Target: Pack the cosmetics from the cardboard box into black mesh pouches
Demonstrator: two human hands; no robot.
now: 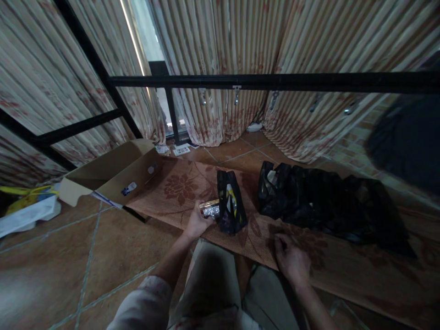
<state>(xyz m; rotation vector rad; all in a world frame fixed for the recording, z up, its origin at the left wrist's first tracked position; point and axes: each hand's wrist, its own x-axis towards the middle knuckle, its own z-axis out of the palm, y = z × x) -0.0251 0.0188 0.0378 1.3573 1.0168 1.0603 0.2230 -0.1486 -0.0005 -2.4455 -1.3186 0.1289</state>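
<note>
My left hand (pixel 197 223) is closed around a small glittery silver item with a gold-coloured edge (pixel 211 210), whose exact kind I cannot make out. Right beside it, a small black bag (pixel 225 215) stands upright on the patterned brown cloth (pixel 180 185), with something yellow and white showing in its opening. The glittery item's right end meets the bag's left side; whether it goes behind it I cannot tell. My right hand (pixel 292 259) rests near the cloth's front edge with curled fingers, and nothing shows in them.
A long open cardboard box (pixel 113 178) sits at the cloth's left end. Bunched black bags (pixel 319 201) lie to the right. A black metal bar (pixel 257 81) with hanging clips crosses in front of striped curtains (pixel 213 46). White and yellow items (pixel 29 213) lie on the tiled floor at far left.
</note>
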